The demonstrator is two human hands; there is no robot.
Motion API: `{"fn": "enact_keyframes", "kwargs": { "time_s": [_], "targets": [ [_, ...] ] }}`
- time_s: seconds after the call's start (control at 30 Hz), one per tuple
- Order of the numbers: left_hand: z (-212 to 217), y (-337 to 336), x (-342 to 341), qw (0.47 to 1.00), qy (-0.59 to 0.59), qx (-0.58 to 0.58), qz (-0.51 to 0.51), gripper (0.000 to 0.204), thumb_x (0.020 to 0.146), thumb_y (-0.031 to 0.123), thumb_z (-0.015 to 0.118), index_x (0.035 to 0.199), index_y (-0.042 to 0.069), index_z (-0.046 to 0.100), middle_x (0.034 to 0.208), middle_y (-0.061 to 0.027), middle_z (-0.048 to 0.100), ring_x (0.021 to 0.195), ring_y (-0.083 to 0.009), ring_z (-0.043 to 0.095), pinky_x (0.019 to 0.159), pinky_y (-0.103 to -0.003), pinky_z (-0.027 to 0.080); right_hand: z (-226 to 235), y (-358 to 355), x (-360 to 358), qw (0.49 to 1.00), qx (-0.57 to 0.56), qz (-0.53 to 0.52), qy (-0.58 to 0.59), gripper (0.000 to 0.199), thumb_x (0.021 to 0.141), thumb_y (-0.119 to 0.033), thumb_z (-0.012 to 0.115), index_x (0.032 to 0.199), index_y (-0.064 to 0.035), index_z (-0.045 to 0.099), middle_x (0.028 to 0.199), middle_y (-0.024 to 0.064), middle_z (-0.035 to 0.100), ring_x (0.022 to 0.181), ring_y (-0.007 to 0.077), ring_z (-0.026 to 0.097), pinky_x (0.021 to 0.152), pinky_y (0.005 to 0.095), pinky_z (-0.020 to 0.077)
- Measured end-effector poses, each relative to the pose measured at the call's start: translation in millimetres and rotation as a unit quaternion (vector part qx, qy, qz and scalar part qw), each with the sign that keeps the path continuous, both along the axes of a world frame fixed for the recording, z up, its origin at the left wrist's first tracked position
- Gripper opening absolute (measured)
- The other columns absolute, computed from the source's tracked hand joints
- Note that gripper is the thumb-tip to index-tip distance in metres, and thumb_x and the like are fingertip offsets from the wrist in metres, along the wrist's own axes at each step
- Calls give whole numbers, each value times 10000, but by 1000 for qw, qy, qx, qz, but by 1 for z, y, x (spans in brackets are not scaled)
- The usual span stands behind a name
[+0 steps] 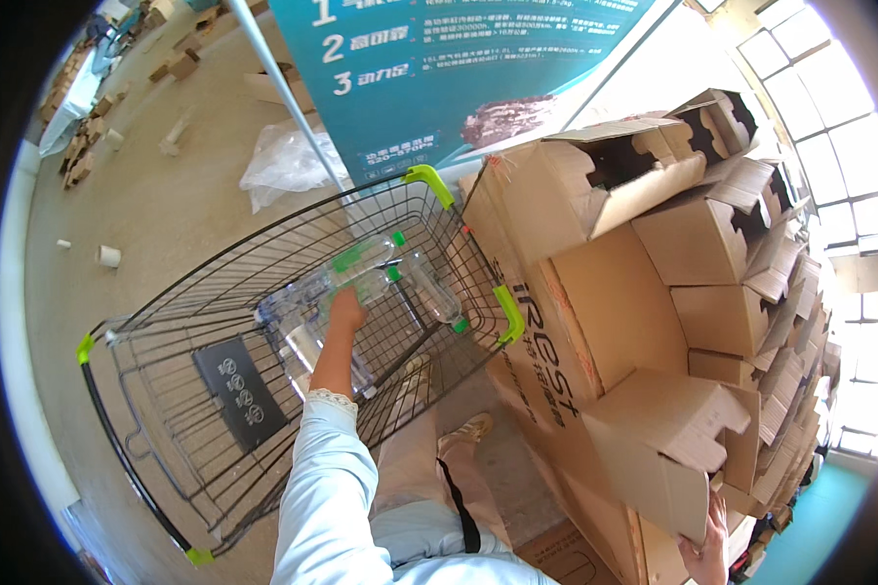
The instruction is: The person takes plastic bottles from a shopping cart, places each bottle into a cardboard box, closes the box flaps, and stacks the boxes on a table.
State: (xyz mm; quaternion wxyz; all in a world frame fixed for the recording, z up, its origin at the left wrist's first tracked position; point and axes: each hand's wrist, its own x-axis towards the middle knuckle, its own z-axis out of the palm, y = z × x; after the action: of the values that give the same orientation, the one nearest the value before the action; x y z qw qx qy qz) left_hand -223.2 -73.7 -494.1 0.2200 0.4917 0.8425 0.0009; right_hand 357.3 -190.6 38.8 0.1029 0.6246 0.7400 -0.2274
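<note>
A wire shopping cart point(210, 292) with green corner pieces stands in front of me. My left hand point(348, 310) reaches down inside it, closed on a clear plastic bottle point(371, 287) with a green cap; its fingertips are partly hidden. Several more bottles lie around the hand, among them a clear bottle point(429, 290) on the right and a green-labelled bottle point(361, 253) on the far side. At the lower right, my right hand point(707, 546) grips the edge of an open cardboard box point(658, 429), its fingers partly out of sight behind the board.
A large carton point(532, 390) borders the cart's right side, with several opened boxes point(707, 244) piled in and beyond it. Behind the cart stands a blue-green banner point(429, 88) on metal poles. Plastic sheeting point(288, 166) and a white roll point(108, 256) lie on the floor.
</note>
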Motion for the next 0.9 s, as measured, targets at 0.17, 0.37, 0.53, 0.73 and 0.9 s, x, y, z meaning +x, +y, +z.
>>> {"fn": "enact_keyframes", "kwargs": {
  "time_s": [0.17,0.37,0.53,0.73,0.9],
  "targets": [
    [-20,33,13,986,150,-59,-53,624,676,178,807,1236,76,551,1250,-136,553,1088,-337,595,936,-409,474,2,5,-11,997,-57,-57,-21,539,785,14,572,1323,1,541,1413,226,482,1360,430,374,1142,485,278],
    [13,12,44,994,87,-51,-31,792,570,275,905,1236,59,535,1206,-144,579,1058,-328,614,917,-435,492,-6,-11,-7,995,-20,-80,-55,496,771,53,593,1265,11,579,1383,251,492,1341,430,392,1113,484,308],
    [39,-19,49,993,-92,-78,-1,905,543,325,918,1277,-3,502,1279,-208,562,1057,-370,622,901,-474,503,0,-13,-12,996,-7,-54,-72,420,758,38,621,1177,39,588,1335,273,501,1314,489,381,1071,510,349],
    [145,-35,18,967,-161,198,11,845,614,380,869,1277,-28,540,1143,-207,653,1042,-346,634,928,-427,488,-13,-18,11,985,157,-1,-73,310,607,-171,799,846,-28,663,1068,148,602,1172,381,507,980,532,422],
    [335,-32,65,784,-382,475,114,613,777,255,769,1297,14,550,1146,-139,650,1018,-242,637,947,-414,494,-24,-12,34,977,179,103,48,225,638,-170,774,787,-59,648,1008,116,569,1083,304,520,925,452,443]
  ]
}}
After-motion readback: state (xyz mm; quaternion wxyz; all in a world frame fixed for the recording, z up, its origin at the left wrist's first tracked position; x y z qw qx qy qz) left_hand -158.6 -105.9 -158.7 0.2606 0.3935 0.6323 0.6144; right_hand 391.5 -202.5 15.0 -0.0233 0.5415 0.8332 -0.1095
